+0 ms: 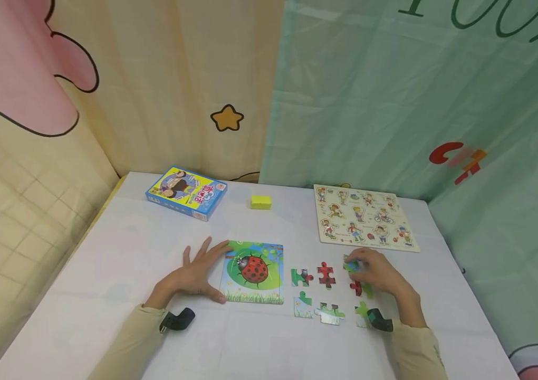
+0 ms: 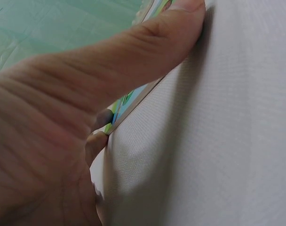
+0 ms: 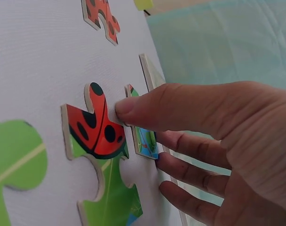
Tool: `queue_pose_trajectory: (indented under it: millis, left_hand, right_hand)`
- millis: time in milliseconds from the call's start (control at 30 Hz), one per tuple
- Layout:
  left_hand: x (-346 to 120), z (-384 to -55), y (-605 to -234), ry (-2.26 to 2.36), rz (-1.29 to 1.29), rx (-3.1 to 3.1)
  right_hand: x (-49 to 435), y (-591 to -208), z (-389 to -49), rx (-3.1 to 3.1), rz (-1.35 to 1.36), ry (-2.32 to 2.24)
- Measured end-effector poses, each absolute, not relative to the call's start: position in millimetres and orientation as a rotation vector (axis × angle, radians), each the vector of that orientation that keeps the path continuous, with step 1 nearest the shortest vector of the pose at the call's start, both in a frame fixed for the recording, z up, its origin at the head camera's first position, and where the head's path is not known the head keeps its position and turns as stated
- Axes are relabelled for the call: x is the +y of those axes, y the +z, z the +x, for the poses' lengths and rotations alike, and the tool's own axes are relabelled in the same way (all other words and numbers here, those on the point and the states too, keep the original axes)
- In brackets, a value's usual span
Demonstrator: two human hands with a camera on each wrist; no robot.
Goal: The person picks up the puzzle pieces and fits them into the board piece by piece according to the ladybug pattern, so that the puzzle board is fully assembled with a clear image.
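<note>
Touching ladybug board [image 1: 255, 272]: left hand [image 1: 195, 273], fingers spread | pinching blue-green puzzle piece [image 3: 144, 141]: right hand [image 1: 377, 270], fingers bent

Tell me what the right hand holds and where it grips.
The right hand holds a flat blue-and-green jigsaw piece by its edges, between thumb and fingers.

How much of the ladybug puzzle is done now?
Done, it seems: six pieces lie spread in two rows. In hand: the right hand holds a blue-green piece, while the left hand touches the ladybug board. Probably left: joining the pieces, as gaps show between them.
</note>
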State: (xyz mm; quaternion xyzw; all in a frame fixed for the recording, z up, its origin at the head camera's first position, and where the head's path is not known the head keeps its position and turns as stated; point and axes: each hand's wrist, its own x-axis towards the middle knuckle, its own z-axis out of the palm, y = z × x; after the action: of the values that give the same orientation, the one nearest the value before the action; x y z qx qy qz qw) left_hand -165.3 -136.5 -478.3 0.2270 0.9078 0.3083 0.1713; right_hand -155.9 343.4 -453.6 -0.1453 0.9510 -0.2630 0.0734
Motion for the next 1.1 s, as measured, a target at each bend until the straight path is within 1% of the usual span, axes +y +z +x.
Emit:
queue_pose_trajectory:
  millis: [233, 600, 967, 1100]
  left_hand:
    - [-137, -163, -476, 0.899, 0.648, 2.576]
    - [-134, -165, -478, 0.895, 0.648, 2.567]
    - [-135, -164, -478, 0.873, 0.634, 2.580]
    - [-135, -164, -478, 0.853, 0.636, 2.594]
  right_hand:
    - [340, -454, -157, 2.866, -0.391, -0.803]
    - [324, -448, -158, 2.893, -0.453, -0.775]
    - [276, -450, -169, 2.856, -0.669, -0.761]
    - [256, -446, -173, 2.819, -0.707, -0.760]
